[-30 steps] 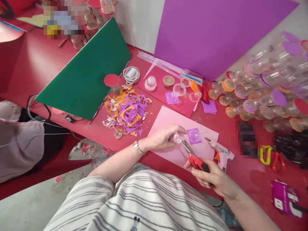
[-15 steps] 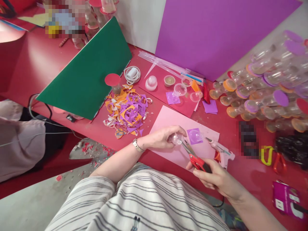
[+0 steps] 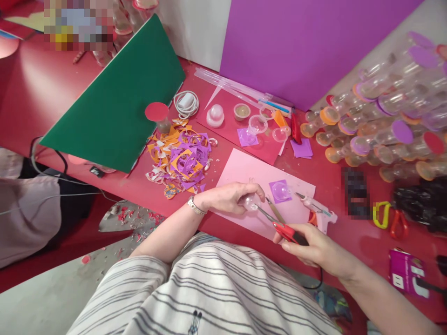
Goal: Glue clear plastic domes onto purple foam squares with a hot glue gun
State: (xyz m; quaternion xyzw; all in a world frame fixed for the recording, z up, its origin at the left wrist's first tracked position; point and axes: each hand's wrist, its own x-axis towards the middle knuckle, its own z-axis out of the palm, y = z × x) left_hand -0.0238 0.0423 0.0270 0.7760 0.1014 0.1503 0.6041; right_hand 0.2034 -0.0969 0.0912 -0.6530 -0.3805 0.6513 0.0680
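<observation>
My left hand point(image 3: 232, 197), closed round a small clear plastic cup point(image 3: 250, 202), is above the pink sheet point(image 3: 232, 171). In my closed right hand point(image 3: 307, 244) are scissors point(image 3: 284, 232) with red and black handles. Their blades are apart, one tip at the clear cup; whether it is cutting is too small to tell. Just beyond the blades, a purple paper square point(image 3: 275, 198) bears a clear round plastic piece point(image 3: 281, 190). A pale pink hot glue gun point(image 3: 319, 211) lies to the right, across the sheet's edge.
Orange and purple paper scraps point(image 3: 186, 158) are heaped at the left, beside a standing green board point(image 3: 118, 102). Plastic cups point(image 3: 257, 124) and purple squares point(image 3: 302, 148) lie farther back. Stacked clear bottle-like pieces point(image 3: 380, 121) fill the right. Yellow-handled scissors point(image 3: 382, 214) lie near a purple box point(image 3: 407, 274).
The scissor blades have spread wider and stay at the clear cup. My left hand still holds the cup. The whole view has shifted slightly.
</observation>
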